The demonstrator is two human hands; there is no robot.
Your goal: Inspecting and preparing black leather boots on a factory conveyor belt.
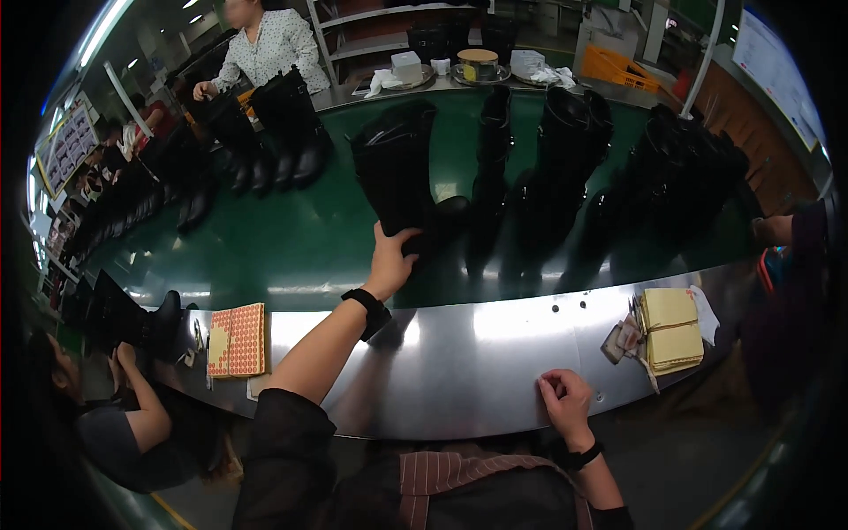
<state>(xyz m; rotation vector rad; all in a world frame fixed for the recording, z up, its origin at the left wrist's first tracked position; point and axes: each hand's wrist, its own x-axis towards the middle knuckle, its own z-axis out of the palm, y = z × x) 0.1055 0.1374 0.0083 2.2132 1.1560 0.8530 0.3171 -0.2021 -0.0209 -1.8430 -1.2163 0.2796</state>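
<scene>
My left hand (389,263) reaches forward over the green work surface and grips a black boot (393,163) low, near the heel and ankle. The boot stands upright, its toe pointing right and its shaft leaning slightly left. My right hand (566,399) rests by the near edge of the metal table strip, its fingers curled in with nothing seen in them. Right of the held boot, more tall black boots with buckles stand upright: a single boot (493,159), a pair (565,150) and a dark cluster (671,177).
Red-dotted label sheets (237,341) lie left on the metal strip (477,362), and a yellow pad (673,329) lies right. Further boots (296,132) line the far left. Co-workers are opposite, at left handling a boot (132,314), and at the right edge. An orange crate (618,69) stands behind.
</scene>
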